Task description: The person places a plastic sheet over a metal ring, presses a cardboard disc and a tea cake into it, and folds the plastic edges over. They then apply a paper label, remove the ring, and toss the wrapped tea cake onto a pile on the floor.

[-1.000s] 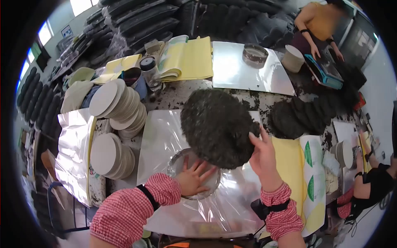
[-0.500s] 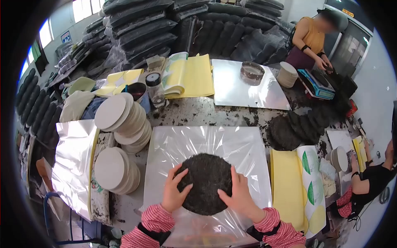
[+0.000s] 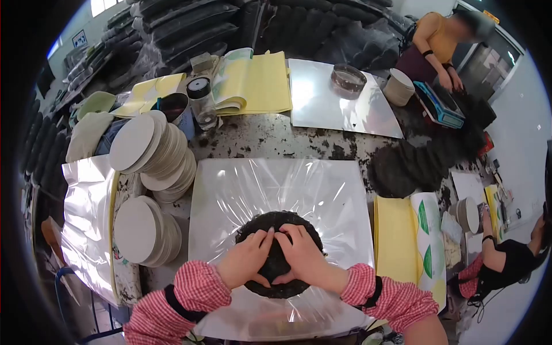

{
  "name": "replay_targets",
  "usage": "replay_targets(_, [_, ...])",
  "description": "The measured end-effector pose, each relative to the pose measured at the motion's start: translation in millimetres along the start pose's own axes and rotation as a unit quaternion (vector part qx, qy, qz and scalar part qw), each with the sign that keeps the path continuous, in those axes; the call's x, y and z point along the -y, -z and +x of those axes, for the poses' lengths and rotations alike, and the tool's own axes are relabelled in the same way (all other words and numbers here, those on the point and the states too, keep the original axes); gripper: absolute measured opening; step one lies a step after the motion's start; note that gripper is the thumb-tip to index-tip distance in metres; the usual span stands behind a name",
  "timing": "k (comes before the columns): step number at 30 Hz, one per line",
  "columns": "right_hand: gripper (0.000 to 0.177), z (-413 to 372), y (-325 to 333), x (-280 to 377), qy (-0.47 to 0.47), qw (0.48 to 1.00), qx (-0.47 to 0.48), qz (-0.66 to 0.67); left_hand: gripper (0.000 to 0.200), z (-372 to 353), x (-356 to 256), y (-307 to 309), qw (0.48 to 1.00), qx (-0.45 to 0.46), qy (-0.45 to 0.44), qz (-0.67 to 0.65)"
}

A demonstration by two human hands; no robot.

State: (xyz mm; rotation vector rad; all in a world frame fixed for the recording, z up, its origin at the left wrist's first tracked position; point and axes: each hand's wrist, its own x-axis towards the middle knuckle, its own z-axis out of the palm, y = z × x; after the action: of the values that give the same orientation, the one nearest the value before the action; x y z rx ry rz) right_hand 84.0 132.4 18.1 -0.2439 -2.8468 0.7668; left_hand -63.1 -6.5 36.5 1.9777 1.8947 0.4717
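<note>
A round dark cake of fibrous material [image 3: 310, 230] lies on clear film over a pale square sheet [image 3: 210, 190], at the lower middle of the view. My left hand [image 3: 250, 257] and my right hand [image 3: 299, 254] rest on top of the cake, close together, fingertips nearly touching. The fingers of both hands are bent and pressed on the dark material around the middle, with thumbs at the near side. Between the hands the surface looks darker and sunken. Whether the fingers grip some of the material cannot be made out.
Stacks of round pale discs [image 3: 138, 230] stand at left. Yellow sheets [image 3: 395, 244] lie at right, below several dark cakes [image 3: 397, 169]. At the back are a jar [image 3: 202, 106] and a metal ring [image 3: 348, 80]. Two other people work at the right.
Both hands have moved from the cake's outer edges inward to its middle, fingers now bent. The cake's flat surface now looks hollowed, with a raised rim. The camera view has shifted slightly.
</note>
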Motion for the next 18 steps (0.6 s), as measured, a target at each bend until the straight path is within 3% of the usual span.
replay_targets(2, [0.099, 3, -2, 3, -0.019, 1.000, 0.016, -0.013, 0.113, 14, -3, 2, 0.986, 0.097, 0.045, 0.127])
replay_targets(6, [0.091, 8, -27, 13, -0.053, 0.983, 0.056, -0.169, 0.090, 15, 3, -40, 0.975, 0.035, 0.068, 0.208])
replay_targets(7, [0.086, 10, -33, 14, -0.062, 0.979, 0.063, -0.184, 0.071, 15, 5, -41, 0.979, 0.016, 0.069, 0.191])
replay_targets(8, [0.086, 11, -36, 15, -0.063, 0.980, 0.067, -0.177, 0.071, 17, 8, -43, 0.979, 0.022, 0.072, 0.188])
replay_targets(10, [0.083, 13, -38, 17, -0.102, 0.972, 0.074, -0.198, 0.028, 22, 12, -51, 0.977, 0.013, 0.108, 0.182])
replay_targets(11, [0.082, 14, -39, 18, -0.108, 0.971, 0.065, -0.202, 0.025, 25, 14, -52, 0.978, 0.021, 0.124, 0.165])
replay_targets(14, [0.064, 10, -40, 11, -0.042, 0.974, 0.020, -0.222, 0.027, 22, 21, -48, 0.981, 0.057, 0.105, 0.155])
replay_targets(15, [0.064, 7, -33, 8, -0.039, 0.974, 0.008, -0.221, 0.031, 22, 21, -49, 0.981, 0.025, 0.086, 0.169])
replay_targets(17, [0.042, -9, -14, -5, 0.175, 0.980, 0.018, -0.094, 0.058, 21, 26, -47, 0.970, 0.054, 0.104, 0.213])
replay_targets(18, [0.032, -19, -5, -11, 0.114, 0.986, 0.114, -0.049, 0.069, 23, 22, -47, 0.964, 0.087, 0.134, 0.213])
